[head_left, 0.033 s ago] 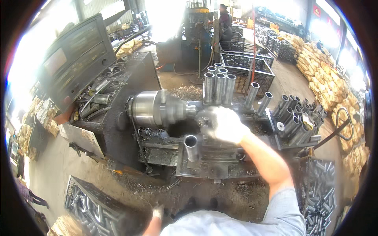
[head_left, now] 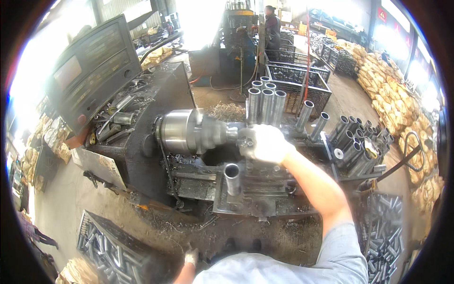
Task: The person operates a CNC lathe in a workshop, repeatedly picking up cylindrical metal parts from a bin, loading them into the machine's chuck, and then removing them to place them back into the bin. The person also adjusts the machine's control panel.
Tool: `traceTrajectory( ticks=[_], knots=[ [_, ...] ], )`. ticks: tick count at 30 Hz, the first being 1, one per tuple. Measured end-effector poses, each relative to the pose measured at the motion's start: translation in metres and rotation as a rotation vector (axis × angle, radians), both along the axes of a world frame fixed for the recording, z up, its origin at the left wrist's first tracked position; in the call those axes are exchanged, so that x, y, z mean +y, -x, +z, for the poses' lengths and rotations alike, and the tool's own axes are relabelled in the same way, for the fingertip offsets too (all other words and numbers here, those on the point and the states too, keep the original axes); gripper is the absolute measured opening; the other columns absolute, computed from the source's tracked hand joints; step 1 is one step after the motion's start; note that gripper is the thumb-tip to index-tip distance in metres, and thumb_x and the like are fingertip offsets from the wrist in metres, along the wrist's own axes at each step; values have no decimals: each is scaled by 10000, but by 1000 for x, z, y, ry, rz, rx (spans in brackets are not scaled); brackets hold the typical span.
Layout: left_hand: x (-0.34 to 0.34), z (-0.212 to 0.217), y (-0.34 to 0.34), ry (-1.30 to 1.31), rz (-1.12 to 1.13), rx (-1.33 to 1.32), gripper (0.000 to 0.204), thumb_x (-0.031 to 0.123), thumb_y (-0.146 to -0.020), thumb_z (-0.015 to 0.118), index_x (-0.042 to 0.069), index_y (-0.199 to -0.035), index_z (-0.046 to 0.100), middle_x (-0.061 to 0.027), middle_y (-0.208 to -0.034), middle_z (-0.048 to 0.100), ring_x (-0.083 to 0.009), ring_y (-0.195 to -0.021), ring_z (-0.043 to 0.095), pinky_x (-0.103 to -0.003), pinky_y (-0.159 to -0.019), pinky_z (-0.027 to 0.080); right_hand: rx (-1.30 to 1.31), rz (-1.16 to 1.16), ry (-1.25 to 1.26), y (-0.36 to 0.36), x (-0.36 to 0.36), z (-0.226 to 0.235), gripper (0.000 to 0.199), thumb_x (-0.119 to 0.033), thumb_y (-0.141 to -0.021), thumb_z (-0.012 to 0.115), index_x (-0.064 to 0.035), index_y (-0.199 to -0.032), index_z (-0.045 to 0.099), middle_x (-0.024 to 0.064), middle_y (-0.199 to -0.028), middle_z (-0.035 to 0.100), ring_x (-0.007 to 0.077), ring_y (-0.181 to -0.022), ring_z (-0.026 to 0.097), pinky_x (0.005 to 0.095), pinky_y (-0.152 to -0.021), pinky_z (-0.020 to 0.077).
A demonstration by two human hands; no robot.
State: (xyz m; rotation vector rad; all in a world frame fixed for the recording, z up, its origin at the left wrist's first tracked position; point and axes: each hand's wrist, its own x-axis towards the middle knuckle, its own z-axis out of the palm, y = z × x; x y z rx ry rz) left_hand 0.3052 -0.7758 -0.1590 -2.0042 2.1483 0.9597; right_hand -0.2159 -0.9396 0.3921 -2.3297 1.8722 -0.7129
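Observation:
My right hand (head_left: 269,144), in a white glove, reaches over the lathe and closes on the dark tool post area beside the chuck; what its fingers hold is hidden by glare and the glove. Left of it is the lathe chuck (head_left: 179,131), its front part blurred as if spinning, with a short bright metal piece (head_left: 231,133) at its end. Low in the view, near my body, hangs my gloved left hand (head_left: 191,257), its fingers too small to read. One steel tube (head_left: 232,180) stands upright on the carriage in front of the right hand.
Several steel tubes (head_left: 267,105) stand behind the right hand, more (head_left: 354,142) at the right. Bins of cut tubes sit lower left (head_left: 101,248) and lower right (head_left: 385,241). A control panel (head_left: 92,71) rises at left. A person (head_left: 272,28) stands by mesh crates (head_left: 298,78) at the back.
My right hand has moved slightly left and its outline is less smeared. The left hand stays low by my body. The whole view has shifted a little.

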Motion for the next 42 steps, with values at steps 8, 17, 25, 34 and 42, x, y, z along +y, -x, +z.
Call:
traceTrajectory(
  ticks=[8, 17, 25, 34, 42],
  knots=[
    [46, -7, -48, -304, -217, -236, 418, 392, -967, 686, 194, -1333, 733, -161, -1394, 699, -359, -1340, 637, -463, -1111, 524, 241, 315, -743, 15, -151, -67, 330, -340, -787, 799, -58, -957, 825, 138, -874, 792, 253, -778, 749, 408, -759, 600],
    [25, -26, -102, -349, -175, -349, 380, 365, -1007, 639, 168, -1306, 767, -167, -1346, 734, -352, -1294, 680, -472, -1092, 544, -355, 189, 313, -5, -156, -38, 246, -203, -812, 804, -82, -1027, 810, 139, -1108, 771, 326, -995, 755, 416, -879, 603],
    [-16, 14, -20, -201, 426, 46, 579, 511, -987, 595, 47, -1300, 747, -239, -1295, 739, -404, -1257, 682, -483, -1053, 539, 238, 94, -289, 44, -228, -56, 479, -396, -762, 773, -17, -1053, 806, 245, -1074, 794, 380, -962, 774, 489, -861, 595],
    [38, 64, 30, -313, 413, -12, 534, 493, -980, 615, 74, -1277, 762, -223, -1279, 751, -380, -1256, 688, -462, -1058, 527, 274, 216, -466, 47, -221, -124, 620, -437, -640, 901, -34, -1097, 784, 205, -1125, 793, 359, -994, 771, 462, -862, 619],
    [41, 41, -3, -80, 213, -31, 337, 320, -1006, 625, 54, -1142, 781, -210, -1133, 780, -362, -1084, 741, -448, -935, 581, 299, 276, -755, 78, -232, -103, 648, -530, -682, 917, -7, -1049, 810, 201, -968, 798, 320, -855, 770, 432, -828, 605]
  ],
)
